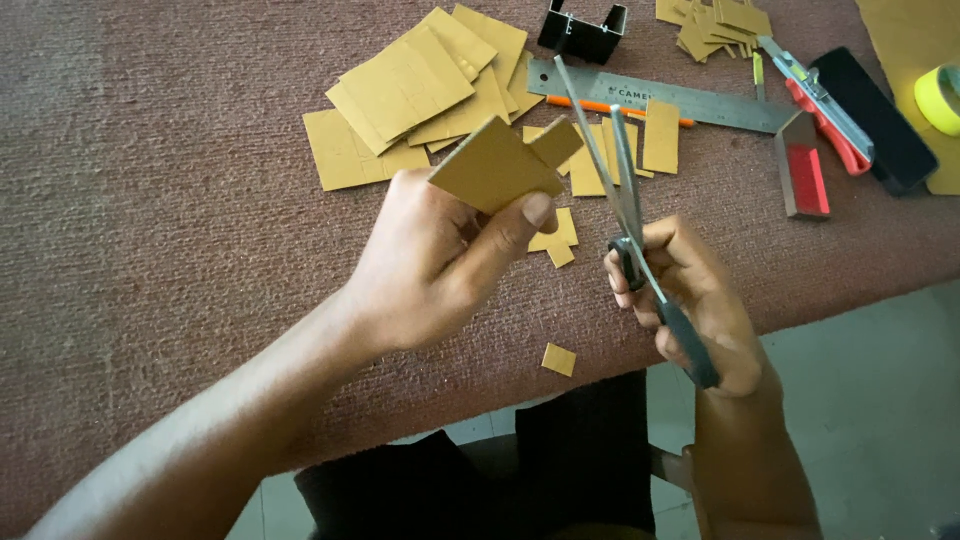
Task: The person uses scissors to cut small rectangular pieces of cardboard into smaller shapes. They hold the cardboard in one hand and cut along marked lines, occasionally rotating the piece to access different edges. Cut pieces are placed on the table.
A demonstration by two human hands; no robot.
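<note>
Head view. Left hand (430, 265): fingers pinching a notched tan cardboard piece (497, 165), raised above the steel ruler (660, 100). Right hand (690, 300): fingers through the grey-handled scissors (625, 200), blades parted. Cut squares (410, 90) stacked left of ruler; offcuts (559, 358) below. Judged mid-cutting, notch unfinished.

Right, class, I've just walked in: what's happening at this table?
A person is cutting cardboard. The left hand holds up a brown cardboard piece; the right hand holds open scissors beside it. More cut pieces, a steel ruler and a utility knife lie on the reddish mat.
</note>
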